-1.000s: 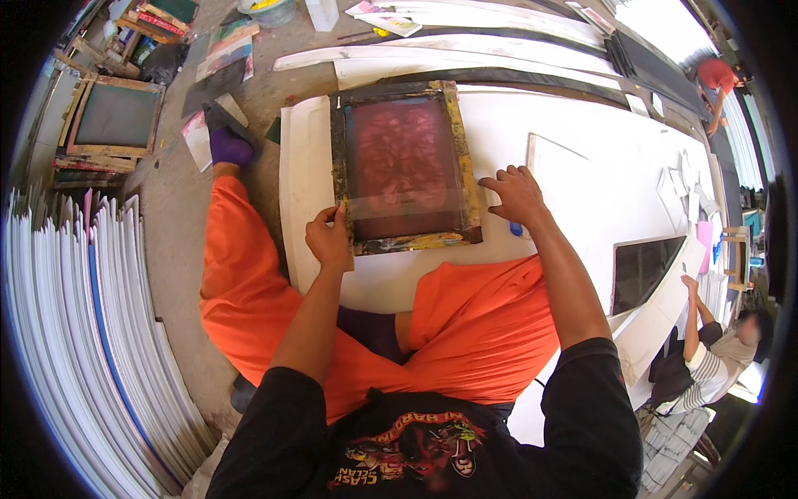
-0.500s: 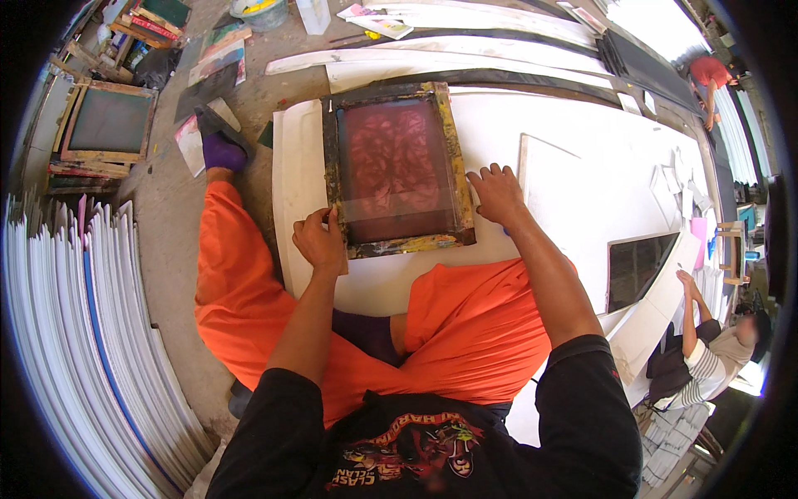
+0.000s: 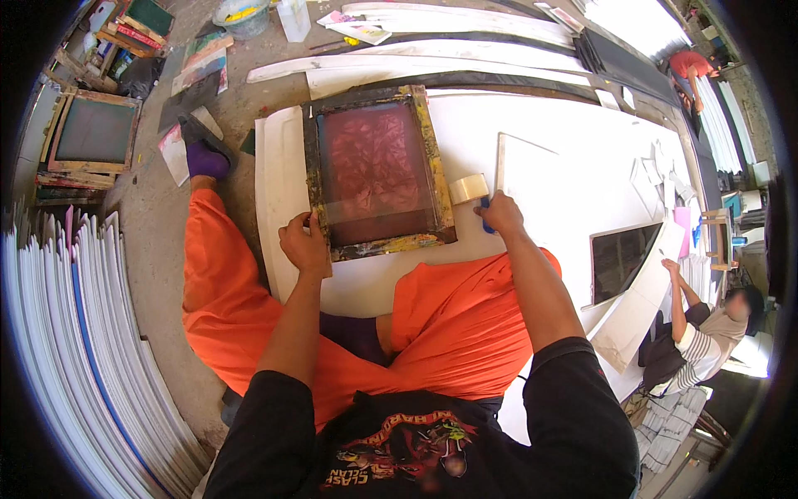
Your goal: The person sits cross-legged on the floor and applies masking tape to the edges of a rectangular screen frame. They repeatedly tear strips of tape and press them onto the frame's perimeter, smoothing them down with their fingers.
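I am counting two grips, one left grip [image 3: 305,243] and one right grip [image 3: 501,214]. Between them, one framed screen [image 3: 374,170] and one tape roll [image 3: 468,189] are lying, plus one blue handle [image 3: 485,202]. Around me, I am counting one bucket [image 3: 245,29], one jug [image 3: 293,21], two purple socks [image 3: 207,160] and two other people [image 3: 692,65].

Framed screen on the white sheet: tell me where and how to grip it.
Probably best by its wooden frame, at the two long side rails, taken from the left and right together: the straight rails border the dark red panel, and it all lies flat on the white sheet.
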A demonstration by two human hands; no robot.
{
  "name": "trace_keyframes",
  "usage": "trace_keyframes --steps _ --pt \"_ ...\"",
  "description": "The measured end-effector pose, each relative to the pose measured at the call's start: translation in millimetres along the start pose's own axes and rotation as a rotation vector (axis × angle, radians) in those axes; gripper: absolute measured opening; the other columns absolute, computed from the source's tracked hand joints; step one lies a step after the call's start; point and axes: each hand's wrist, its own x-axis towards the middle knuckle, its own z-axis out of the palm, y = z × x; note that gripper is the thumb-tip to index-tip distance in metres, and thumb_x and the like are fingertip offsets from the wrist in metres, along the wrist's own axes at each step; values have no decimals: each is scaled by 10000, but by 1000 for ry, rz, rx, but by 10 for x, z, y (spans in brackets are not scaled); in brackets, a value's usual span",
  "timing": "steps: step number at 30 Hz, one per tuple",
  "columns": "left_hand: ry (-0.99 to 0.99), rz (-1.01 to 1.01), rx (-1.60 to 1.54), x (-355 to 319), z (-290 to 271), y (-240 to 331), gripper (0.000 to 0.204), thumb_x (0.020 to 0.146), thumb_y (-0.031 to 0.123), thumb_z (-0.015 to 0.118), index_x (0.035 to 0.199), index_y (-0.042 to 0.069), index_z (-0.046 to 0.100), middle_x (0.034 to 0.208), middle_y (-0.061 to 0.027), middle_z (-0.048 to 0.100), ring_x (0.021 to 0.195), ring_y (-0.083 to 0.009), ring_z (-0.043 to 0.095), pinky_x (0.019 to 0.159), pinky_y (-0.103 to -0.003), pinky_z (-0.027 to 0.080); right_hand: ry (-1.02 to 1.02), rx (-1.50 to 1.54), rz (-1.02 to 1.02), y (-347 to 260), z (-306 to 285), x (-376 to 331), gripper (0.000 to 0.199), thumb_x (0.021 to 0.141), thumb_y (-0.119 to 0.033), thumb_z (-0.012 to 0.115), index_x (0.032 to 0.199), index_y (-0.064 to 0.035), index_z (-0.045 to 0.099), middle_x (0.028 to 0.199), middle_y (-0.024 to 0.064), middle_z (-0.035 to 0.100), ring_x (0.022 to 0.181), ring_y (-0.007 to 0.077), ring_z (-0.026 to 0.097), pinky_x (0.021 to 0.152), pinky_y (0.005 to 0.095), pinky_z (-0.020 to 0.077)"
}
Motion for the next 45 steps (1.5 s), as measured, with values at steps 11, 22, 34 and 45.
trace_keyframes --steps 11,22,34,45 --pt "-42 -30 -97 15 16 -30 299 974 320 736 1081 44 777 940 -141 729 938 -318 623 868 -433 506 247 116 50 -69 -327 -59 352 1009 -278 506 1131 25 636 1044 319 726 1005 500 708 901 566 557" --pt "-22 -34 -97 20 76 -70 283 971 326 733 1055 61 784 912 -111 730 919 -311 627 840 -434 511 143 110 -308 -731 -5 -827 293 968 -187 568 1173 0 664 970 315 717 949 494 699 855 605 535" --pt "-26 -56 -91 19 113 -135 319 978 342 726 1076 42 774 949 -151 724 925 -332 649 848 -440 516 54 11 -294 -806 -95 -953 279 973 -173 543 1133 20 664 954 324 711 945 505 692 870 612 522" --pt "-38 -135 -171 40 113 -140 306 969 332 739 1056 41 777 894 -161 681 867 -329 634 807 -443 514 127 172 -200 -604 -376 -706 376 904 -172 643 1262 -62 607 1023 274 730 993 472 706 856 576 559"
